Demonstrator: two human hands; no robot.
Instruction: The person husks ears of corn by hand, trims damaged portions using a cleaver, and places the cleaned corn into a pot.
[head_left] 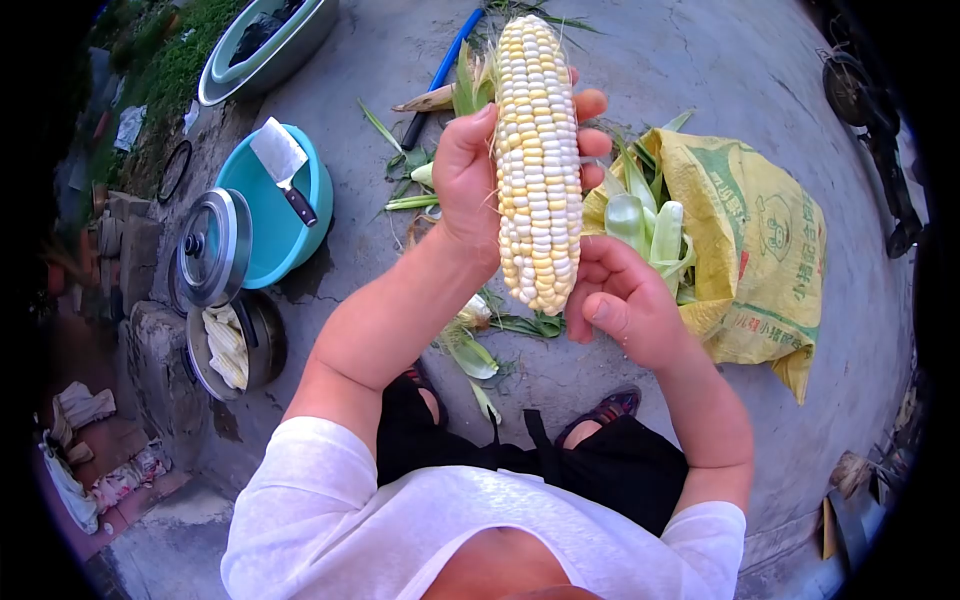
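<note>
My left hand (pixel 465 180) is wrapped around an upright, husked corn cob (pixel 540 165) with white and yellow kernels. Its fingertips come round from behind on the cob's right side. Beside the cob's lower end is my right hand (pixel 625 305), fingers curled in and thumb bent close to them. Whether anything small sits in that pinch is hidden. Fine silk strands cling along the cob's left edge. Below, on the ground, lie torn green husks (pixel 472 357).
A yellow woven sack (pixel 765 250) with husks (pixel 650 225) at its mouth stands right. At left are a teal basin (pixel 315 185) with a cleaver (pixel 283 165) across it, a pot lid (pixel 215 245), and a pot (pixel 265 340) holding pale husked corn. A blue-handled pole (pixel 455 50) lies ahead.
</note>
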